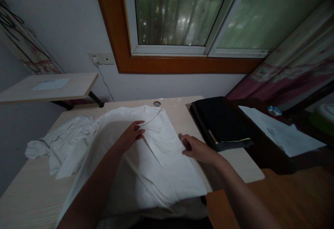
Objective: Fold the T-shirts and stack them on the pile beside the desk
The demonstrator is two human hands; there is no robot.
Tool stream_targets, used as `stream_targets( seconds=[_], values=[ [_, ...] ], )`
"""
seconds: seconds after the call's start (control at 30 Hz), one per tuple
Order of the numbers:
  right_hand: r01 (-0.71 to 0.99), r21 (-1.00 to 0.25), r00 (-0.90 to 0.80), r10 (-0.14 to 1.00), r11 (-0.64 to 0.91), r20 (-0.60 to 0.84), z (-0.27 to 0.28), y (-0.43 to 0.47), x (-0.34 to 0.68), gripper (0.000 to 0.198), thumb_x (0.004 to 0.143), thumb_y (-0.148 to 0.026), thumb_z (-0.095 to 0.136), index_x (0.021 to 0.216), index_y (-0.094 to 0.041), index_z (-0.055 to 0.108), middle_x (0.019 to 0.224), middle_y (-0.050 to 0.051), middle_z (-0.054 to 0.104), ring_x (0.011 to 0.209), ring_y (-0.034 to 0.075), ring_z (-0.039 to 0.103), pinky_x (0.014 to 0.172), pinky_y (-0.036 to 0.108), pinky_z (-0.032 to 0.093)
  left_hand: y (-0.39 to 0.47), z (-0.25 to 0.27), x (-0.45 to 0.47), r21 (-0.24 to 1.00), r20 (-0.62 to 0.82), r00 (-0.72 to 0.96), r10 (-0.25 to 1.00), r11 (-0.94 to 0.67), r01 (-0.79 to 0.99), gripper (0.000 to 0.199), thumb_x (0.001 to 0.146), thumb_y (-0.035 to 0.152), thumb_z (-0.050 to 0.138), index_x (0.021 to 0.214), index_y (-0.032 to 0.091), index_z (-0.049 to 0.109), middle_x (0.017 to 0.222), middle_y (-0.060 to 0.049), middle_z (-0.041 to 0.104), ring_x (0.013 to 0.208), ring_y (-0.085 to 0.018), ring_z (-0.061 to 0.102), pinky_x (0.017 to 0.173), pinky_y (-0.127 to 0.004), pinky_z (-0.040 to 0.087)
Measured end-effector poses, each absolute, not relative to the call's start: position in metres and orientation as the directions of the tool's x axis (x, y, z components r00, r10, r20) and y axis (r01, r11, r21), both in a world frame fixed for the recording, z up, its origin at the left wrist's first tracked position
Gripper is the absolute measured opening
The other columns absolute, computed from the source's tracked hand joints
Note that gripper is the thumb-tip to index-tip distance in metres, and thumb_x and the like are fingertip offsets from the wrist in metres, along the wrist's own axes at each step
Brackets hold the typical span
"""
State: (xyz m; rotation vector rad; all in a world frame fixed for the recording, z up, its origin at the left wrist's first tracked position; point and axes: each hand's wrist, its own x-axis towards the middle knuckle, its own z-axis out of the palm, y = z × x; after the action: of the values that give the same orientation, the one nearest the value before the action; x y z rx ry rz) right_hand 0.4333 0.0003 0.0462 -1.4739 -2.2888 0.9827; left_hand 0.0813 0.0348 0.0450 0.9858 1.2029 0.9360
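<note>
A white shirt [167, 163] is spread on the light wooden desk, its right side folded inward and its lower part hanging toward me over the front edge. Over the upper middle of the shirt is my left hand [132, 136], fingers stretched out and apart near a crease. My right hand [195, 148] is at the shirt's right edge, fingers curled with the thumb against the cloth. To the left lies a crumpled white heap of cloth [71, 140]; whether it joins the shirt I cannot tell.
A black folded stack [221, 119] sits at the desk's right. Beyond it, a white sheet [280, 130] lies on a dark surface. A raised shelf [88, 82] with a paper stands at the back left. Behind the desk [182, 105] are a wall socket [101, 58] with a cord and a window.
</note>
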Motion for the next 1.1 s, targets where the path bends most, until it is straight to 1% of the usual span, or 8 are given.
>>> stream_targets(
  seconds=[0.23,0.4,0.53,0.63,0.8,0.9,1.0,1.1],
  values=[
    [0.826,-0.496,-0.375,0.918,0.269,-0.126,0.046,-0.007,0.428,0.017,0.08,-0.02,0.061,0.095,-0.023,0.055,0.079,-0.001,0.063,0.068,0.016,0.056,0.063,0.026,0.035,0.041,0.018,0.068,0.908,-0.16,0.141,0.977,0.09,0.41,0.048,0.081,0.027,0.059,0.128,0.017,0.056,0.077,0.005,0.052,0.059,-0.01,0.056,0.06,-0.025,0.046],
    [0.814,-0.469,-0.435,0.895,0.343,-0.099,0.05,-0.007,0.43,0.012,0.079,-0.017,0.06,0.089,-0.023,0.055,0.08,0.0,0.062,0.071,0.016,0.056,0.066,0.026,0.037,0.041,0.015,0.07,0.837,-0.102,0.107,0.989,0.027,0.547,0.047,0.083,0.022,0.055,0.13,0.02,0.055,0.083,0.003,0.055,0.062,-0.01,0.059,0.063,-0.023,0.047],
    [0.712,-0.505,-0.574,0.819,0.488,-0.018,0.059,-0.003,0.43,0.013,0.079,-0.014,0.062,0.087,-0.022,0.056,0.085,0.002,0.061,0.08,0.018,0.057,0.072,0.028,0.041,0.038,0.024,0.071,0.813,-0.197,0.148,0.969,0.077,0.577,0.049,0.082,0.018,0.052,0.13,0.02,0.056,0.088,0.002,0.059,0.06,-0.01,0.063,0.061,-0.022,0.048],
    [0.643,-0.52,-0.632,0.773,0.562,0.054,0.062,0.006,0.426,0.006,0.088,-0.016,0.059,0.087,-0.022,0.059,0.087,0.004,0.06,0.083,0.019,0.057,0.077,0.03,0.044,0.035,0.029,0.071,0.805,-0.246,0.187,0.951,0.093,0.586,0.048,0.081,0.017,0.05,0.129,0.02,0.058,0.087,0.001,0.06,0.06,-0.011,0.066,0.058,-0.022,0.049],
    [0.703,-0.446,-0.517,0.828,0.554,0.215,0.046,0.039,0.403,0.015,0.096,-0.017,0.05,0.093,-0.02,0.065,0.091,0.008,0.062,0.091,0.022,0.058,0.085,0.034,0.046,0.035,0.027,0.074,0.769,-0.142,0.155,0.978,0.011,0.639,0.043,0.082,0.019,0.05,0.123,0.018,0.065,0.094,-0.004,0.065,0.059,-0.011,0.064,0.063,-0.024,0.05],
    [0.686,-0.502,-0.445,0.85,0.527,0.284,0.033,0.073,0.383,0.023,0.094,-0.015,0.05,0.108,-0.019,0.068,0.102,0.009,0.063,0.095,0.021,0.061,0.088,0.032,0.049,0.035,0.024,0.078,0.762,-0.096,0.135,0.986,-0.015,0.647,0.041,0.083,0.02,0.052,0.12,0.018,0.068,0.099,-0.006,0.068,0.058,-0.01,0.061,0.065,-0.025,0.051],
    [0.713,-0.523,-0.36,0.884,0.468,0.3,0.026,0.114,0.363,0.028,0.096,-0.017,0.049,0.117,-0.018,0.068,0.108,0.01,0.062,0.098,0.02,0.062,0.093,0.031,0.048,0.034,0.02,0.079,0.793,-0.089,0.107,0.99,0.005,0.61,0.041,0.083,0.023,0.053,0.122,0.019,0.067,0.102,-0.005,0.068,0.052,-0.008,0.058,0.062,-0.026,0.051],
    [0.795,-0.468,-0.302,0.921,0.386,0.247,0.025,0.152,0.346,0.032,0.099,-0.029,0.052,0.126,-0.017,0.066,0.114,0.012,0.059,0.1,0.021,0.062,0.098,0.031,0.047,0.033,0.015,0.078,0.836,-0.071,0.066,0.995,0.024,0.548,0.04,0.084,0.027,0.055,0.122,0.022,0.066,0.097,-0.001,0.065,0.05,-0.007,0.056,0.058,-0.024,0.048]
  ],
)
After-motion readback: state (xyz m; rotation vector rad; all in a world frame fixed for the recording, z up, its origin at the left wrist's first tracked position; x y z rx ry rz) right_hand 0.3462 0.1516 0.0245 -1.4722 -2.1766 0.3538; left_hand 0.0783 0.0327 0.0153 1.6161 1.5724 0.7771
